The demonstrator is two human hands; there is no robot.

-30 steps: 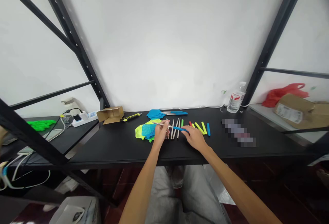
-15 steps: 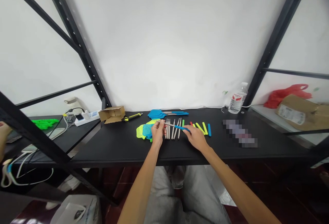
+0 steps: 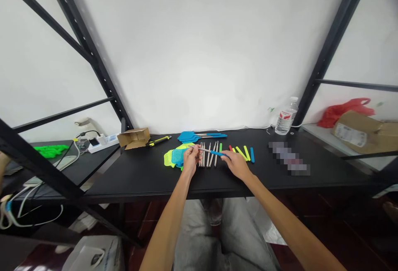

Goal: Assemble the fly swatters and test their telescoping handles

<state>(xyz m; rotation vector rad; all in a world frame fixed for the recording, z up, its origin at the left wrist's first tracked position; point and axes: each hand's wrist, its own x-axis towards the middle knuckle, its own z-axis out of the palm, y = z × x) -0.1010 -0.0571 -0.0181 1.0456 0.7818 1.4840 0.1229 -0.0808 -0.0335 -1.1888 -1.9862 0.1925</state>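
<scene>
My left hand is closed on the bare end of a thin metal rod. My right hand grips the blue handle on the rod's other end. The rod lies roughly level between both hands, just above the table. Below it, several loose metal rods rest side by side. Yellow and blue mesh fly swatter heads are piled beside my left hand, which partly covers them. Past my right hand lie loose handles: yellow ones, a blue one and a partly hidden red one. A green handle is between the hands.
Blue fly swatters lie along the back of the black table. An open cardboard box and a yellow-black cutter are at left. A water bottle stands at back right, near a blurred-out item. Black frame posts flank the table.
The view has shifted slightly. Both hands keep their hold on the rod and blue handle, which have barely moved; the things on the table lie as before.
</scene>
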